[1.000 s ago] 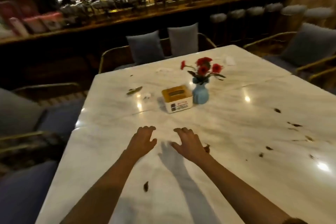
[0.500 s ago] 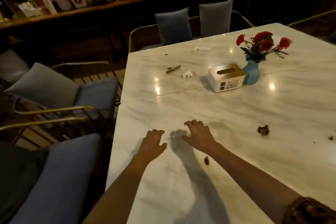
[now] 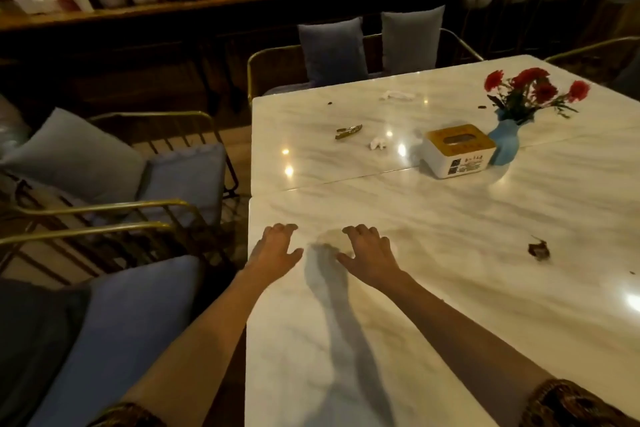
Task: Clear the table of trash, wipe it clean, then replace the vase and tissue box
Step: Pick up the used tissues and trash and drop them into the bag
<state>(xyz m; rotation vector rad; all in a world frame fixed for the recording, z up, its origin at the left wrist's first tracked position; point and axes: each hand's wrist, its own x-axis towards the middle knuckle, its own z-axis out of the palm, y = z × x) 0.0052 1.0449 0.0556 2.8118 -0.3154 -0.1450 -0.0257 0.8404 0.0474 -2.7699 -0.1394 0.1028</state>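
A white marble table (image 3: 433,305) fills the right of the view. A blue vase with red flowers (image 3: 505,146) stands at the far right, touching a white tissue box with a yellow top (image 3: 458,151). Trash lies scattered: a brown-green scrap (image 3: 348,132), a crumpled white tissue (image 3: 378,143), another white tissue (image 3: 397,95) farther back, and a dark scrap (image 3: 539,250) at the right. My left hand (image 3: 275,248) hovers at the table's left edge, fingers apart and empty. My right hand (image 3: 367,251) is beside it, also spread and empty.
Gold-framed chairs with blue cushions (image 3: 145,191) stand left of the table, and another with two grey pillows (image 3: 370,45) stands at its far end. A long wooden counter (image 3: 242,0) with containers runs along the back. Small dark crumbs (image 3: 329,103) dot the far tabletop.
The view has swung left, so the vase, tissue box and trash now sit further right. Both hands stay spread and empty, now nearer the table's left edge.
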